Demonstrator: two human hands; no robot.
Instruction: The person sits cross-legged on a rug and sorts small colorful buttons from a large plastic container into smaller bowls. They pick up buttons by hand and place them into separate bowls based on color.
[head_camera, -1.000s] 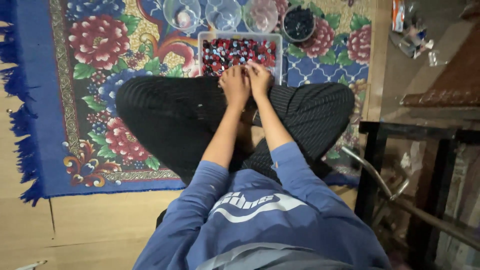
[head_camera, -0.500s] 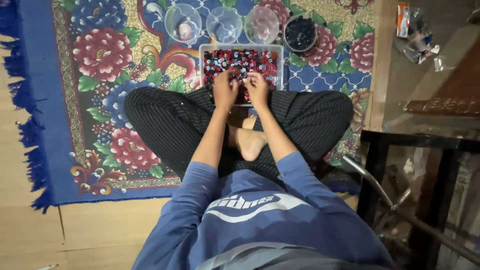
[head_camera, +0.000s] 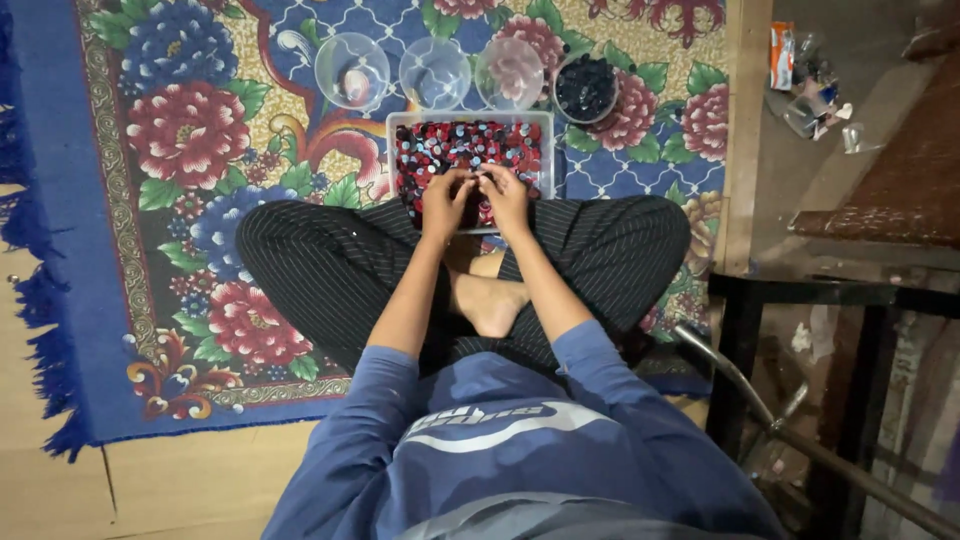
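I sit cross-legged on a flowered rug. A clear rectangular tray (head_camera: 545, 150) full of small red, blue and black round pieces (head_camera: 470, 145) lies in front of my legs. My left hand (head_camera: 447, 200) and my right hand (head_camera: 507, 195) both rest in the near part of the tray, fingertips down among the pieces and close together. Whether either hand pinches a piece is too small to tell. Beyond the tray stand three clear bowls (head_camera: 352, 70) (head_camera: 434, 72) (head_camera: 508, 72) and a fourth bowl (head_camera: 586, 87) holding dark pieces.
The blue-bordered rug (head_camera: 170, 200) covers a wooden floor (head_camera: 60, 490). A dark metal table frame (head_camera: 830, 300) stands to my right, with a metal rod (head_camera: 760, 400) leaning by it. Small packets and clutter (head_camera: 805, 85) lie at the far right.
Both hands have reached forward from my lap into the tray. The view has shifted so the tray and bowls sit lower in the frame.
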